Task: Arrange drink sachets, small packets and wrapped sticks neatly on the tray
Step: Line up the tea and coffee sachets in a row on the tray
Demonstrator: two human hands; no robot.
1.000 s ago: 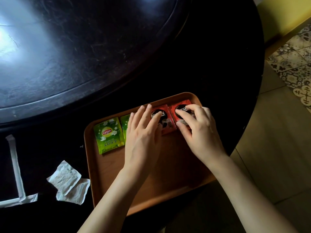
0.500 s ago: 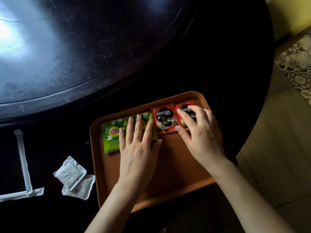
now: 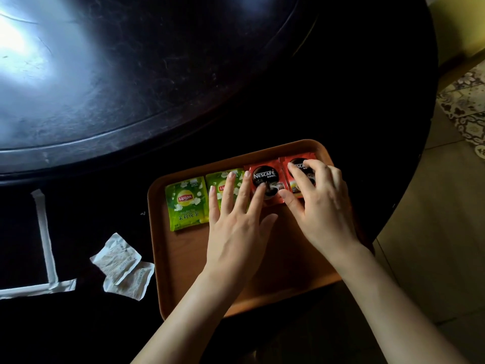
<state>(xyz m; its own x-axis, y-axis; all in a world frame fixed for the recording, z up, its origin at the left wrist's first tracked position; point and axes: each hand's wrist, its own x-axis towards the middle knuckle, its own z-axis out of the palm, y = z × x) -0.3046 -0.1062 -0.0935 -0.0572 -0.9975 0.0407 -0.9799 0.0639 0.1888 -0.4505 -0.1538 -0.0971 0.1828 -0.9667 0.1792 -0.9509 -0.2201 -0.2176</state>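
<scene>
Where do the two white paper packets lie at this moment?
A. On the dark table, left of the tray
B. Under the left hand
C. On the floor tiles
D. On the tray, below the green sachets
A: the white paper packets lie overlapping on the dark table, just outside the left rim of the tray, beside the tape strips.

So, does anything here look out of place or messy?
Two crumpled white packets lie overlapping on the dark table, left of the tray, not yet arranged. On the tray, the four sachets sit in a fairly even row; both hands are flat on them.
</scene>
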